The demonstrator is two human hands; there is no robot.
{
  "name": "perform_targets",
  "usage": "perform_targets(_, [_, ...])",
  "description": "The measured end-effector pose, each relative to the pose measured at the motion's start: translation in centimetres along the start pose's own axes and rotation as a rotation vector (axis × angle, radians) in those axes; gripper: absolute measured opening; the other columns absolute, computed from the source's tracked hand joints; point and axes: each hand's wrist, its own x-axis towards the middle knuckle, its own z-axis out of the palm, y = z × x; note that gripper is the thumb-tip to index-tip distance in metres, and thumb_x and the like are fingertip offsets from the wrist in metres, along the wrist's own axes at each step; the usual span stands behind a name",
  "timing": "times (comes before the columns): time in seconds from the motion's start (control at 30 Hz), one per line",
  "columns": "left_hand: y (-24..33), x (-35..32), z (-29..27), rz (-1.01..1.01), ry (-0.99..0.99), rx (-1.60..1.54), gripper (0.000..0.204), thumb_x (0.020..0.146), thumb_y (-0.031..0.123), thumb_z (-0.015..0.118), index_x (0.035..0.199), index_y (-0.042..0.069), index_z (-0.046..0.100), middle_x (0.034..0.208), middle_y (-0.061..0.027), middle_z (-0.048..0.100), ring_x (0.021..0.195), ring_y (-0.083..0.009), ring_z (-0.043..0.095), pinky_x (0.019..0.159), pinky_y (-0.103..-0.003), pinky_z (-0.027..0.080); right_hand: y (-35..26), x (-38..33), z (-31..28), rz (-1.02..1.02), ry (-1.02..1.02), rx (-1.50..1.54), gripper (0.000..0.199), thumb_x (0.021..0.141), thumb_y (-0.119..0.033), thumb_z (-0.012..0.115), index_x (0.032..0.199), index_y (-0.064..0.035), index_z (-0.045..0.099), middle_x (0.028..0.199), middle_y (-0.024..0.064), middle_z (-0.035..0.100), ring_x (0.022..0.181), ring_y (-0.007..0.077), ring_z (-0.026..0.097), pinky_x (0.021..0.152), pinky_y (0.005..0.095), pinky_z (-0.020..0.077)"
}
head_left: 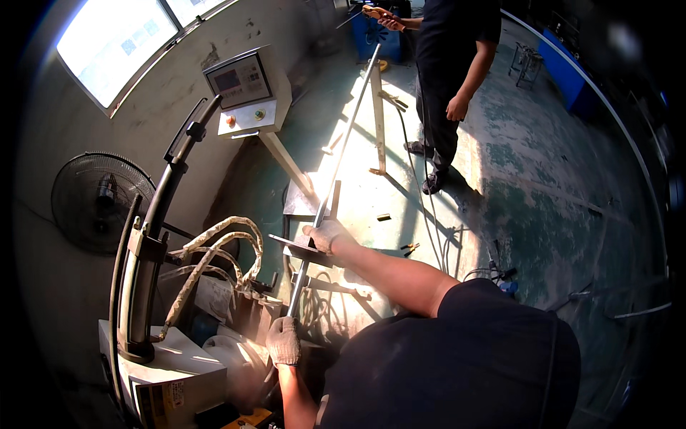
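A long, bare metal tube [348, 134] slants away from me, from low in front to the far end of the room. My left hand [284, 342], in a knitted work glove, is closed around its near end. Farther along, my right hand [329, 236], also gloved, grips the tube just beyond a flat metal plate [311, 254] lying across it. The right fingers' undersides are hidden. Toward its far end the tube passes the top of an upright metal stand [378, 121].
Left stand a control panel [243, 82], a black hydraulic cylinder [146, 250], sleeved hoses [207, 254] and a fan [103, 196]. Another person [457, 79] stands beyond the tube holding an orange-handled tool [379, 13]. Cables [421, 193] and an orange-handled clamp [410, 248] lie on the floor.
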Motion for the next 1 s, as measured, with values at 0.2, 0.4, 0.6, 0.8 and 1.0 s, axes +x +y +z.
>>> perform_targets(0.2, [0.2,-0.8,-0.9,-0.045,0.038,0.010,0.035,0.103,0.032,0.065,0.106,-0.001,0.079,0.087,-0.0149,0.077,0.083,-0.0229,0.072,0.080,-0.037,0.056,2.1,3.7,3.5,0.009,-0.043,-0.027,0.066,0.092,-0.059,0.064,0.109,0.0044,0.077,0.107,0.0323,0.074,0.107,0.0430,0.074,0.090,0.0488,0.0541])
perform_targets(0.4, [-0.8,-0.2,-0.6,0.147,0.022,0.056,0.038,0.101,0.041,0.065,0.109,0.006,0.079,0.089,-0.0168,0.076,0.086,-0.0276,0.074,0.082,-0.039,0.056,4.4,7.6,2.3,0.048,-0.044,0.048,0.071,0.098,-0.062,0.058,0.100,0.0064,0.076,0.092,0.0243,0.076,0.089,0.0365,0.076,0.080,0.0462,0.0554])
perform_targets(0.6, [-0.3,-0.7,-1.5,-0.027,-0.055,0.022,0.040,0.104,0.045,0.054,0.111,0.014,0.079,0.109,-0.0199,0.075,0.106,-0.0419,0.070,0.093,-0.050,0.054,3.9,4.6,3.2,-0.080,-0.246,0.089,0.048,0.100,-0.048,0.068,0.118,-0.0037,0.071,0.096,0.0088,0.072,0.088,0.0192,0.068,0.078,0.0348,0.0532])
perform_targets(0.8, [-1.7,-0.6,-0.8,0.044,-0.024,0.084,0.041,0.103,0.045,0.057,0.106,0.010,0.079,0.106,-0.0180,0.076,0.104,-0.0402,0.071,0.091,-0.049,0.055,1.0,0.7,3.5,-0.001,-0.313,0.516,0.030,0.103,-0.027,0.074,0.122,-0.0039,0.072,0.104,0.0042,0.068,0.091,0.0120,0.065,0.079,0.0288,0.0534])
perform_targets(1.0, [-0.2,-0.8,-1.7,-0.107,-0.079,0.011,0.044,0.105,0.044,0.052,0.107,0.008,0.077,0.110,-0.0213,0.073,0.107,-0.0421,0.069,0.095,-0.049,0.053,0.5,0.9,4.9,-0.051,-0.268,0.132,0.043,0.099,-0.037,0.079,0.121,-0.0003,0.072,0.102,0.0062,0.071,0.088,0.0147,0.069,0.075,0.0313,0.0565])
